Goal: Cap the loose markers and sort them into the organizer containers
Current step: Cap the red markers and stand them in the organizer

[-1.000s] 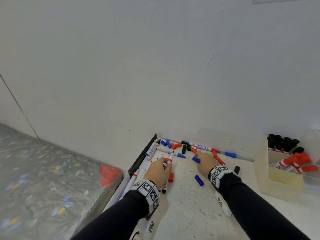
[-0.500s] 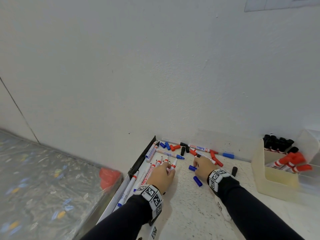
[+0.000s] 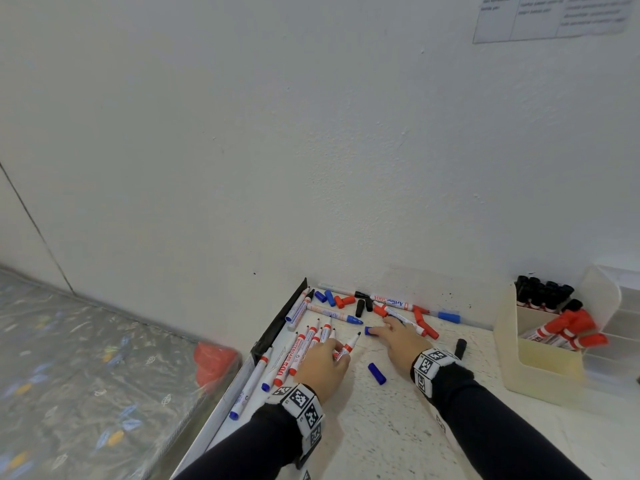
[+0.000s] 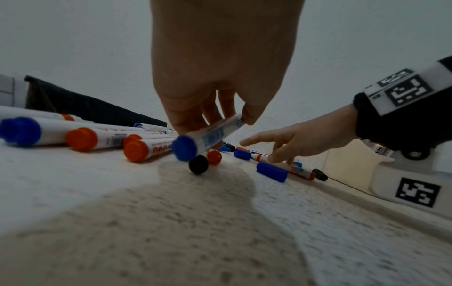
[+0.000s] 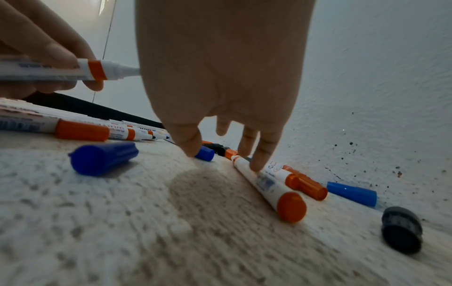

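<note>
The left hand (image 3: 323, 367) grips one uncapped marker (image 3: 347, 346) in curled fingers (image 4: 188, 120), its bare tip aimed away from the wrist and towards the blue cap (image 3: 370, 330), a hold that seems meant to leave the writing end free for a cap. In the left wrist view this marker has a blue end plug, while the right wrist view shows an orange band near its tip, so its colour cannot be told for sure. The right hand (image 3: 401, 341) reaches forward with fingers loosely spread, the thumb tip touching that blue cap and another fingertip resting on a red marker (image 5: 266, 185) just right of it; it looks about to pinch the cap, though it holds nothing yet. Left of the blue cap lies a fan of uncapped markers (image 3: 304, 344) on the bench (image 3: 363, 427). Far right of the cap stands the organizer (image 3: 540, 358), already holding red and black capped markers, so most sorting still looks ahead.
</note>
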### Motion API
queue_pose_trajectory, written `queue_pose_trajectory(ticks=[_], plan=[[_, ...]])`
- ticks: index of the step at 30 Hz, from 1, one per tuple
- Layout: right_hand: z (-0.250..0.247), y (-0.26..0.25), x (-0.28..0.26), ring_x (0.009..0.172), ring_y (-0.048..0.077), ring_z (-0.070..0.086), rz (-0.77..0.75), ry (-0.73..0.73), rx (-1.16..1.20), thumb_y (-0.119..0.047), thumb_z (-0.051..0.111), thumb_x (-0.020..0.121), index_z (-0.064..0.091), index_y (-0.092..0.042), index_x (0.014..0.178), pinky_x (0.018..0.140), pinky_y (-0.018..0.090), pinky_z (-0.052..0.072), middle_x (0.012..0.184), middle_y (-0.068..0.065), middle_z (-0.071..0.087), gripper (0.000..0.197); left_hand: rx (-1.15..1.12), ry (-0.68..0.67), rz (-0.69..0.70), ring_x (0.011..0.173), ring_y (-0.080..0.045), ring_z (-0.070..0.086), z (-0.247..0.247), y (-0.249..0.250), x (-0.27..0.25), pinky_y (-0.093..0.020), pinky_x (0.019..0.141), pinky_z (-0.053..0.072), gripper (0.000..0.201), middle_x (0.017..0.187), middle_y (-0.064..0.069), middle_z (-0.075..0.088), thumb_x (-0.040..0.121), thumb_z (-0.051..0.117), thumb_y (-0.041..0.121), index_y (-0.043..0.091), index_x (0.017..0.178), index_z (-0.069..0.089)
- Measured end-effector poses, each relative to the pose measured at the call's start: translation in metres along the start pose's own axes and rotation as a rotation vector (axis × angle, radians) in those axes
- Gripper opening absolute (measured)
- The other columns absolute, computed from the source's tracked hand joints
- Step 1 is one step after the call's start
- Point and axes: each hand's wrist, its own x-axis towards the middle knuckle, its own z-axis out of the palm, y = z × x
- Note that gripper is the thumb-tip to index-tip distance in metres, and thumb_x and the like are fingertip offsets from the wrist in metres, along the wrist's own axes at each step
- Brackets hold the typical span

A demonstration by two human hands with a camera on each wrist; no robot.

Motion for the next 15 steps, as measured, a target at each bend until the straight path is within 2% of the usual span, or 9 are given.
queue_pose_trajectory(ticks=[2, 3, 5, 7, 9, 11, 12, 13, 15], plan=[[0.001, 0.000, 0.001, 0.141, 0.032, 0.015, -0.035, -0.042, -0.056, -0.001, 0.041, 0.091, 0.015, -0.043, 0.144, 0.110, 0.041, 0.032, 0.157, -0.005, -0.004, 0.072, -0.003, 0.007, 0.013, 0.099, -0.009, 0.051, 0.003, 0.002, -0.001, -0.023, 0.094, 0.042, 0.036, 0.119, -0.001, 0.055, 0.095, 0.045, 0.035, 0.018, 0.127, 0.048], [0.001, -0.001, 0.003, 0.142, 0.033, 0.011, -0.044, -0.073, -0.073, -0.002, 0.040, 0.092, 0.012, -0.042, 0.144, 0.112, 0.043, 0.028, 0.157, -0.006, -0.007, 0.072, -0.005, 0.013, 0.025, 0.097, -0.008, 0.052, 0.006, 0.004, -0.002, -0.023, 0.092, 0.043, 0.035, 0.116, 0.000, 0.056, 0.095, 0.045, 0.035, 0.018, 0.126, 0.049], [0.003, -0.003, 0.008, 0.141, 0.033, 0.013, -0.051, -0.087, -0.065, -0.009, 0.041, 0.094, 0.015, -0.038, 0.145, 0.113, 0.045, 0.026, 0.157, -0.004, 0.001, 0.065, -0.010, 0.014, 0.054, 0.089, -0.007, 0.051, 0.012, 0.007, -0.003, -0.020, 0.086, 0.045, 0.033, 0.105, 0.003, 0.055, 0.095, 0.044, 0.036, 0.019, 0.123, 0.051], [0.003, -0.007, 0.013, 0.134, 0.027, 0.029, -0.045, -0.044, 0.001, -0.014, 0.041, 0.095, 0.030, -0.032, 0.141, 0.109, 0.038, 0.032, 0.152, 0.001, 0.022, 0.051, -0.013, -0.001, 0.068, 0.084, -0.006, 0.049, 0.018, 0.009, -0.002, -0.017, 0.078, 0.043, 0.033, 0.099, 0.005, 0.052, 0.096, 0.044, 0.036, 0.019, 0.122, 0.052], [0.000, -0.008, 0.013, 0.118, 0.019, 0.043, -0.017, 0.000, 0.110, -0.015, 0.045, 0.093, 0.047, -0.025, 0.130, 0.099, 0.027, 0.038, 0.134, 0.002, 0.040, 0.038, -0.015, -0.013, 0.056, 0.085, -0.007, 0.050, 0.022, 0.010, -0.001, -0.017, 0.077, 0.043, 0.033, 0.100, 0.004, 0.053, 0.096, 0.043, 0.037, 0.019, 0.123, 0.051], [-0.002, -0.004, 0.013, 0.100, 0.015, 0.050, 0.011, 0.028, 0.166, -0.015, 0.051, 0.090, 0.056, -0.020, 0.110, 0.087, 0.021, 0.041, 0.115, 0.001, 0.049, 0.021, -0.029, -0.028, 0.039, 0.088, -0.009, 0.051, 0.024, 0.009, 0.001, -0.021, 0.081, 0.045, 0.034, 0.106, 0.001, 0.056, 0.096, 0.043, 0.037, 0.019, 0.123, 0.051], [-0.003, 0.000, 0.012, 0.092, 0.013, 0.051, 0.034, 0.037, 0.169, -0.016, 0.053, 0.089, 0.056, -0.019, 0.098, 0.082, 0.020, 0.042, 0.107, 0.001, 0.050, 0.010, -0.034, -0.037, 0.035, 0.089, -0.009, 0.050, 0.026, 0.010, 0.002, -0.021, 0.082, 0.044, 0.034, 0.110, -0.001, 0.057, 0.095, 0.043, 0.037, 0.019, 0.123, 0.051], [-0.004, 0.004, 0.011, 0.085, 0.012, 0.050, 0.061, 0.042, 0.187, -0.016, 0.055, 0.088, 0.051, -0.021, 0.085, 0.077, 0.018, 0.042, 0.101, 0.000, 0.051, 0.007, -0.035, -0.038, 0.034, 0.088, -0.009, 0.050, 0.027, 0.010, 0.003, -0.021, 0.082, 0.044, 0.034, 0.113, -0.003, 0.057, 0.095, 0.044, 0.037, 0.019, 0.124, 0.051], [-0.005, 0.014, 0.007, 0.079, 0.011, 0.050, 0.126, 0.041, 0.238, -0.015, 0.055, 0.089, 0.042, -0.024, 0.075, 0.066, 0.016, 0.040, 0.097, 0.001, 0.053, 0.021, -0.038, -0.031, 0.033, 0.087, -0.009, 0.049, 0.030, 0.012, 0.005, -0.021, 0.081, 0.045, 0.034, 0.112, -0.003, 0.057, 0.095, 0.045, 0.037, 0.019, 0.123, 0.051]])
